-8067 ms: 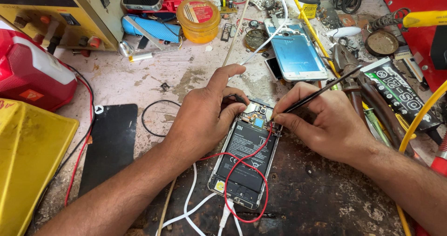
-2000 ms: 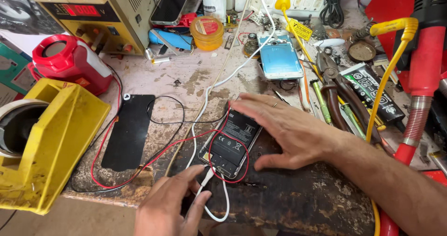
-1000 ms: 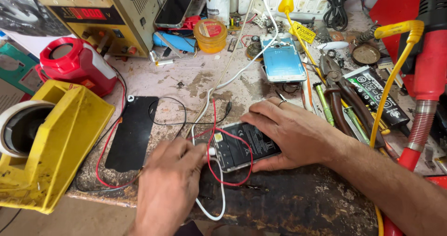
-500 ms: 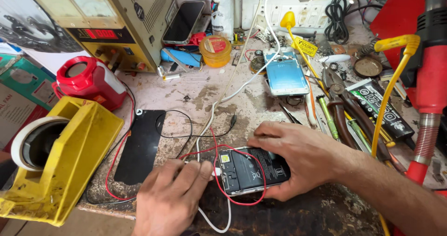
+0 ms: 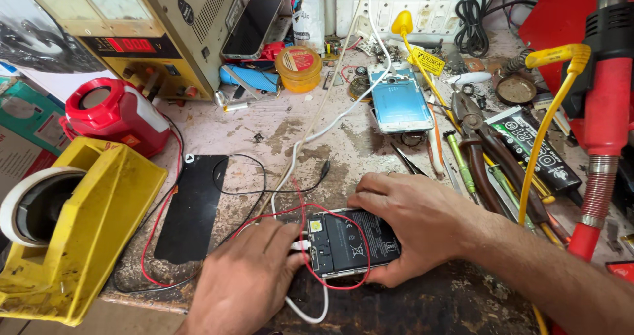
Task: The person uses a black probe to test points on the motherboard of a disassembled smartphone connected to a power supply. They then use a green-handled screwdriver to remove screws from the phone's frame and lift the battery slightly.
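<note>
Down on the stained workbench [image 5: 277,133], both hands work at an opened phone [image 5: 353,241] lying back-side up, its battery exposed. Right hand [image 5: 413,219] rests flat over the phone's far end, fingers spread and curled round the edges, thumb under the near side; it grips the phone and pins it down. Left hand [image 5: 254,275] sits just beside the phone's other end, fingertips pinched on the white cable plug [image 5: 300,245] at the phone's port. A red wire [image 5: 317,211] loops over and round the phone. Left of the left hand lies a black glass panel [image 5: 195,206]; further left stands a yellow tape dispenser [image 5: 79,229]. Beyond the right hand lies a second phone [image 5: 399,100] with a pale blue face. Pliers [image 5: 479,147] and screwdrivers lie right of that hand.
</note>
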